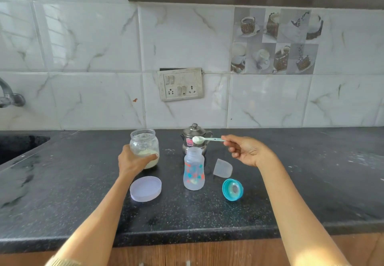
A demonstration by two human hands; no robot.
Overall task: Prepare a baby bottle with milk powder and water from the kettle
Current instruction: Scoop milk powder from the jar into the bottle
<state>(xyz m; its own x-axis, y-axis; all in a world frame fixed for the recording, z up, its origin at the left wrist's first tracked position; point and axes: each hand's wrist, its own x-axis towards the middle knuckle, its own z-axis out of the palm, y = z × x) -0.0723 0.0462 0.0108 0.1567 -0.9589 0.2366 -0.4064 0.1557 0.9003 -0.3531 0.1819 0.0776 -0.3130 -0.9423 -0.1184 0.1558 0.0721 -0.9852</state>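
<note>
Bottle (193, 170) mouth narrow; loaded scoop (199, 140), pinched by right hand (247, 151), hovers above. Tilt off-centre, powder spills on counter (291, 182). Left hand (133, 161) grips jar (144, 148).

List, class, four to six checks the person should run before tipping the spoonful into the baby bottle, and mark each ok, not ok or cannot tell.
1. Bottle open and upright: ok.
2. Spoon loaded with powder, level: ok.
3. Spoon bowl directly over the bottle mouth: cannot tell.
4. Right hand pinches the spoon handle: ok.
5. Left hand steadies the powder jar: ok.
6. Teat ring and cap lie clear of the bottle: ok.
</note>
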